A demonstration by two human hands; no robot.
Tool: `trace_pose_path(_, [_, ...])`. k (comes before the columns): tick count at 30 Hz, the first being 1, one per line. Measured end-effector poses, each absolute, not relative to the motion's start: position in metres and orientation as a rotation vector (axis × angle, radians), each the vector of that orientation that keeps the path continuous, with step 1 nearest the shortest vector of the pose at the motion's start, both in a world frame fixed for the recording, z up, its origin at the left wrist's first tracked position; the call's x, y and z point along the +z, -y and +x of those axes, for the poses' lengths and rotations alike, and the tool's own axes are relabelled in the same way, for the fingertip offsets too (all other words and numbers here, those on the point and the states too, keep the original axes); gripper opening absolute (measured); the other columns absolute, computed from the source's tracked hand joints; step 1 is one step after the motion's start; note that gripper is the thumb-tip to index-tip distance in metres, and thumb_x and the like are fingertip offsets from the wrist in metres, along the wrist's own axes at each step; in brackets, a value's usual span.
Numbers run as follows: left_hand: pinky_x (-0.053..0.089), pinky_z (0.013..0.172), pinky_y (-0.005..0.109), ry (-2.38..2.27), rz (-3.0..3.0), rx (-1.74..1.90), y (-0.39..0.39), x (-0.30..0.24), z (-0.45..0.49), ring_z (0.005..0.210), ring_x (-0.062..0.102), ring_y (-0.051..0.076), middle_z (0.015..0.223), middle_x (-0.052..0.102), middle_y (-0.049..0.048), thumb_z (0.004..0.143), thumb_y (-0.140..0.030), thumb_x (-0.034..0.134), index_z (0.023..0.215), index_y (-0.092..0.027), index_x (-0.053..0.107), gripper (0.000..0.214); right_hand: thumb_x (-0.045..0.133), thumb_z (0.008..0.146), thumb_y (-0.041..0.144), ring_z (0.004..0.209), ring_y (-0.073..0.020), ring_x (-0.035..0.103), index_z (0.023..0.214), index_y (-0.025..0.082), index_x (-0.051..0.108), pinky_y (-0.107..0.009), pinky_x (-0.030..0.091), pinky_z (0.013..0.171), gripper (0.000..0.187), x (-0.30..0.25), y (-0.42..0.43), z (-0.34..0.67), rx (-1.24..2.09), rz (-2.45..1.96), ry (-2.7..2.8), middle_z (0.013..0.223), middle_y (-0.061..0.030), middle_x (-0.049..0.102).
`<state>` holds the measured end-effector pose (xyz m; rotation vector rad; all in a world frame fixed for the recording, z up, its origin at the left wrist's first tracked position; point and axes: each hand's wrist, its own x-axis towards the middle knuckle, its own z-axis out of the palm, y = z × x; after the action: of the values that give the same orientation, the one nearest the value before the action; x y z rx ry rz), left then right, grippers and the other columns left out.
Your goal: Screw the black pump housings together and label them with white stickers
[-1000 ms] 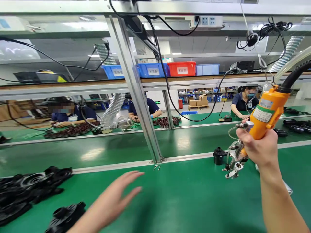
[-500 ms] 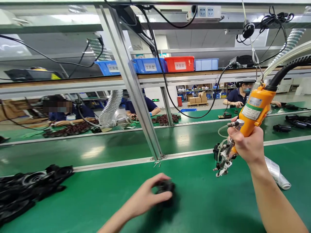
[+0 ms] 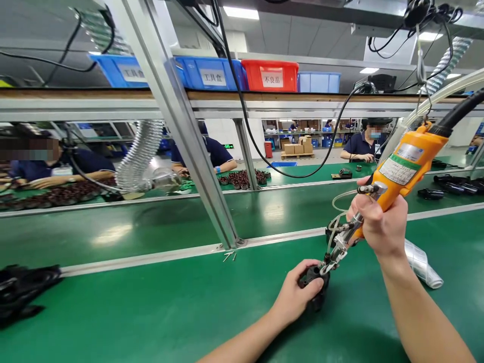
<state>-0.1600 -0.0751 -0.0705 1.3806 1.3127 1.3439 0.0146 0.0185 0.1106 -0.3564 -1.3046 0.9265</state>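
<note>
My left hand (image 3: pixel 297 292) is closed round a small black plastic part (image 3: pixel 316 297), thumb on the near side and fingers behind, at the green bench top. In my right hand (image 3: pixel 381 222) is an orange electric screwdriver (image 3: pixel 403 164), held tilted with its tip down to the left. Its metal nose (image 3: pixel 333 254) meets the top of the black part; whether a screw sits in it I cannot make out. Thin clear tubes run along the nose. Behind the screwdriver another black part (image 3: pixel 329 234) is partly hidden.
Black parts (image 3: pixel 22 292) lie piled at the left. A clear plastic roll (image 3: pixel 423 264) lies beside my right forearm, and a few screws (image 3: pixel 229 256) by the metal post (image 3: pixel 189 126). Blue and red bins (image 3: pixel 270 75) stand on the shelf. Co-workers (image 3: pixel 204 154) sit across the bench.
My left hand has moved right with the black part, to beneath the screwdriver. The screwdriver's nose has come down slightly left onto it. The camera view has shifted right and downward.
</note>
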Motion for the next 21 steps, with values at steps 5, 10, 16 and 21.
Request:
trace_pose_path(5, [0.045,0.08,0.028,-1.329,1.353,1.343,0.074,-0.066,-0.157,0.085,0.057,0.019,0.095,0.069,0.0035,0.082,-0.045,0.078,0.112,-0.018,0.072,0.042,0.081,0.073,0.044,0.051,-0.0112,0.045,0.098,0.022,0.059,-0.029,0.048,0.052,0.041,0.11,-0.018,0.015,0.98,-0.321,1.319,0.063,0.0069,0.047])
trace_pose_path(10, [0.045,0.075,0.026,-1.329,1.339,1.31,0.072,-0.06,-0.157,0.081,0.055,0.018,0.09,0.067,0.0021,0.078,-0.039,0.08,0.107,-0.017,0.074,0.036,0.08,0.072,0.042,0.053,-0.0124,0.049,0.098,0.021,0.061,-0.03,0.05,0.053,0.038,0.112,-0.013,0.016,0.947,-0.389,1.33,0.064,0.0057,0.05])
trace_pose_path(16, [0.041,0.072,0.026,-1.275,1.383,1.224,0.067,-0.053,-0.159,0.076,0.053,0.016,0.084,0.065,0.001,0.079,-0.036,0.079,0.106,-0.015,0.077,0.034,0.084,0.068,0.041,0.048,-0.0102,0.045,0.078,0.022,0.054,-0.025,0.042,0.044,0.037,0.107,0.0,-0.007,0.864,-0.529,1.406,0.058,0.0056,0.05])
trace_pose_path(21, [0.04,0.072,0.026,-1.274,1.397,1.22,0.068,-0.055,-0.159,0.075,0.051,0.016,0.083,0.064,-0.0002,0.083,-0.037,0.077,0.108,-0.015,0.076,0.033,0.085,0.068,0.044,0.044,-0.0085,0.036,0.08,0.024,0.049,-0.024,0.035,0.039,0.043,0.102,0.002,-0.019,0.935,-0.537,1.452,0.052,0.0093,0.042])
